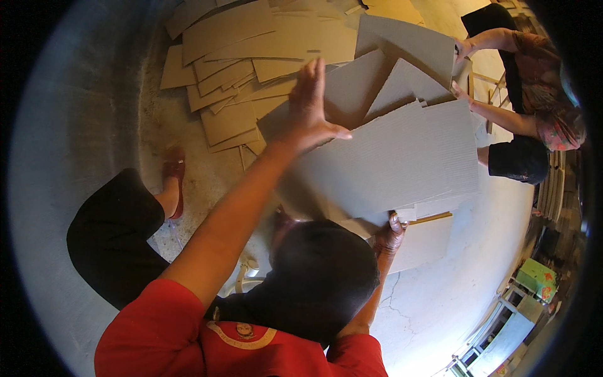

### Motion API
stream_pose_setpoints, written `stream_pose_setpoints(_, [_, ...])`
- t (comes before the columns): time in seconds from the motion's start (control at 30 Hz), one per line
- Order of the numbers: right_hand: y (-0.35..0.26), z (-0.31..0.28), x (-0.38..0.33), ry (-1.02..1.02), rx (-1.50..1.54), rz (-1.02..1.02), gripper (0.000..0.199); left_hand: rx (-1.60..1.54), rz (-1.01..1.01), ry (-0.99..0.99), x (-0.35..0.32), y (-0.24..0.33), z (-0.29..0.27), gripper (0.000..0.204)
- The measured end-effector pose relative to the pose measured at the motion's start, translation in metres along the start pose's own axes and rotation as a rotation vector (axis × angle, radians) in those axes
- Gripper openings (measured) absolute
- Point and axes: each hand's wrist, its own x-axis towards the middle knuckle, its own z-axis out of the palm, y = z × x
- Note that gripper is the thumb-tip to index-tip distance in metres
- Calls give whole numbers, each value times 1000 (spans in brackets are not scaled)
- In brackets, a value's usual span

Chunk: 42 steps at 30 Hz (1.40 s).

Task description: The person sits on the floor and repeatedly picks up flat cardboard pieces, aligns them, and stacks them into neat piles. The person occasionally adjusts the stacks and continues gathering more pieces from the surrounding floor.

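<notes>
A fanned stack of grey-brown corrugated cardboard sheets [396, 157] lies tilted in front of my knees. At its upper left edge my left hand [311, 113] is raised, fingers stretched up and thumb spread out, holding nothing. My right hand [389, 234] grips the stack's near edge, with the thumb showing at the rim and the other fingers partly hidden. Across from me on the right, another person's hands [463, 69] hold the side of a separate large cardboard sheet [408, 41], which leans over other loose sheets behind my stack.
Many flat cardboard pieces [251, 47] are heaped on the floor at the far left. One more sheet [422, 242] lies under the stack on the right. A green box [537, 278] and a pale metal frame [502, 333] stand at the lower right.
</notes>
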Motion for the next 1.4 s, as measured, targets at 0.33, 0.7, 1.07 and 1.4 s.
stream_pose_setpoints(0.33, [46, 86, 28, -228, 198, 165, 66, -113, -351, -605, 4, -2, -23, 110])
stream_pose_setpoints(0.7, [116, 157, -1, -527, 261, 634, 66, 134, -610, -643, 4, -18, -130, 87])
stream_pose_setpoints(1.07, [153, 30, 10, -1, -405, 527, 19, 639, -52, -705, -84, -44, -50, 53])
stream_pose_setpoints(1.4, [-25, 17, 97, 321, -615, -501, 71, 547, -118, -548, -104, -60, -34, 58])
